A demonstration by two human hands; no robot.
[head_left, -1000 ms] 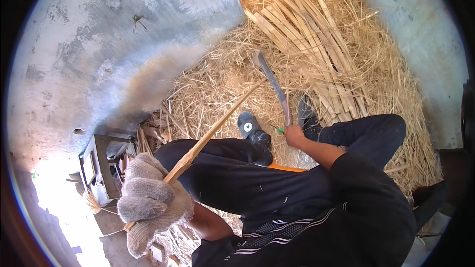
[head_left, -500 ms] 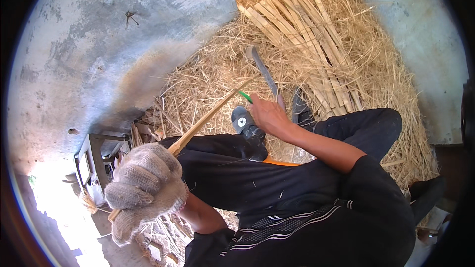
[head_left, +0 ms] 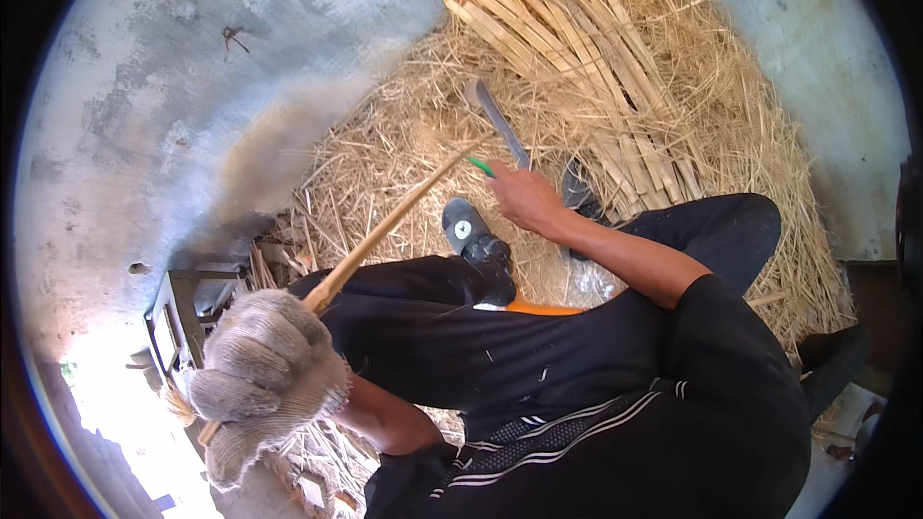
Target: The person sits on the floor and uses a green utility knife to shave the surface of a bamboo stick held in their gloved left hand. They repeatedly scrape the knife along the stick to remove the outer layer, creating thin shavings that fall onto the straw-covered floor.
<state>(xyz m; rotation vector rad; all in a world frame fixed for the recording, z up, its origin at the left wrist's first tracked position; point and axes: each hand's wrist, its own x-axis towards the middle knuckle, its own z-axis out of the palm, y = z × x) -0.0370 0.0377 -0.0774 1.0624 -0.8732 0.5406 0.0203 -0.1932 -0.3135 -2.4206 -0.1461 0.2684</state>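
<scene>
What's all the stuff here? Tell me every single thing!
wooden strip: 1, tan, in left fingers
small thing: 1, green, in right fingers
straw: countless bits, yellowish, spread around
curved blade: 1, grey, on straw
flat strips: many, tan, upper right
orange thing: 1, orange, just below centre
frame: 1, greyish, far left
walls: 2, whitish, left and right
glove: 1, beige, on left fingers
shoes: 2, dark, centre
trousers: 1, dark, middle
shirt: 1, black, bottom
left fingers: one hand, gloved, lower left
right fingers: one hand, bare, centre
</scene>
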